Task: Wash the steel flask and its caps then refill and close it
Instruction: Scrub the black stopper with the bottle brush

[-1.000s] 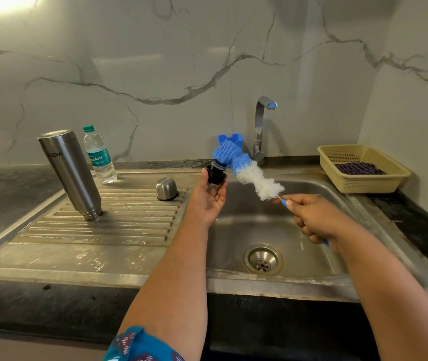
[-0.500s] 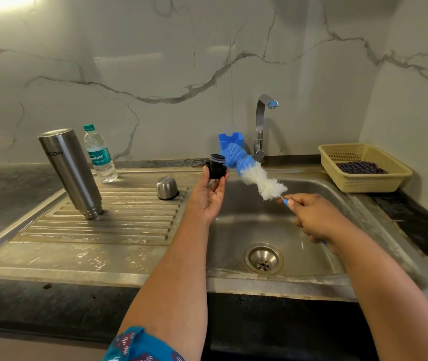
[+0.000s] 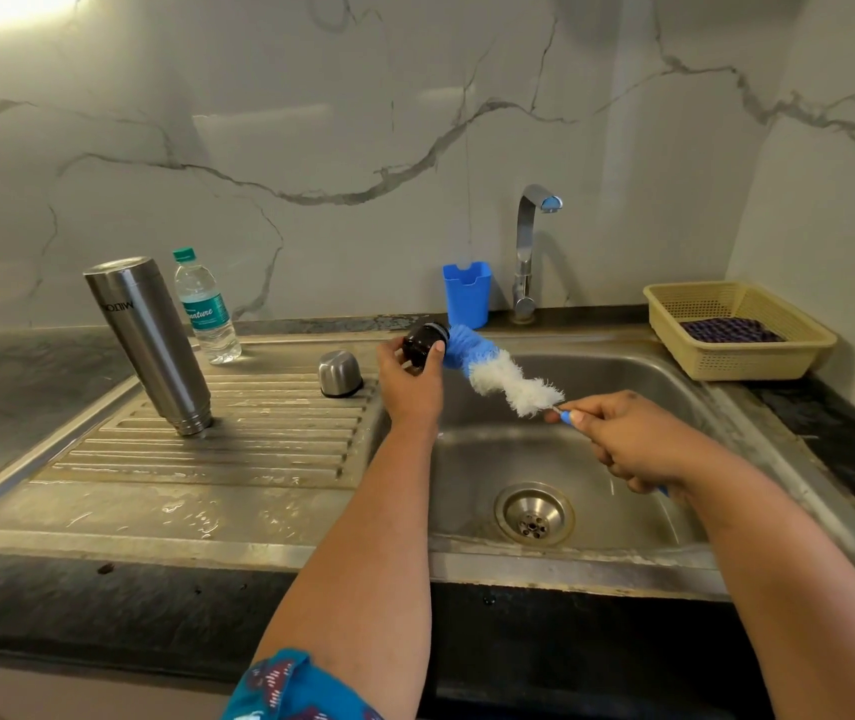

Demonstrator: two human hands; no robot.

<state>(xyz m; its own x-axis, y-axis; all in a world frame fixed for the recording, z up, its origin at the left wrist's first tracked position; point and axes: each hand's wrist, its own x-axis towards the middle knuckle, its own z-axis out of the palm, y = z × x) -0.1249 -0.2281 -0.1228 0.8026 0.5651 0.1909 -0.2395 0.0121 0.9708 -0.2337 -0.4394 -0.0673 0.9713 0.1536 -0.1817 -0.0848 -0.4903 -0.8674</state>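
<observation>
The steel flask (image 3: 150,341) stands upside down, leaning, on the ribbed drainboard (image 3: 238,444). Its steel outer cap (image 3: 339,374) sits mouth-down further right on the drainboard. My left hand (image 3: 409,381) holds the small black inner cap (image 3: 424,343) over the sink's left edge, its open end turned right. My right hand (image 3: 628,439) grips the blue handle of a bottle brush (image 3: 498,374). The brush's blue bristle tip touches the black cap's opening; its white bristles trail toward my right hand.
A plastic water bottle (image 3: 207,306) stands behind the flask. A blue holder (image 3: 467,293) and the tap (image 3: 529,252) are at the back of the sink basin (image 3: 622,387). A yellow basket (image 3: 737,330) with a dark cloth sits on the counter at right.
My left hand has turned the black cap on its side and lowered it. The brush has dropped from in front of the blue holder, and its tip now meets the cap's opening.
</observation>
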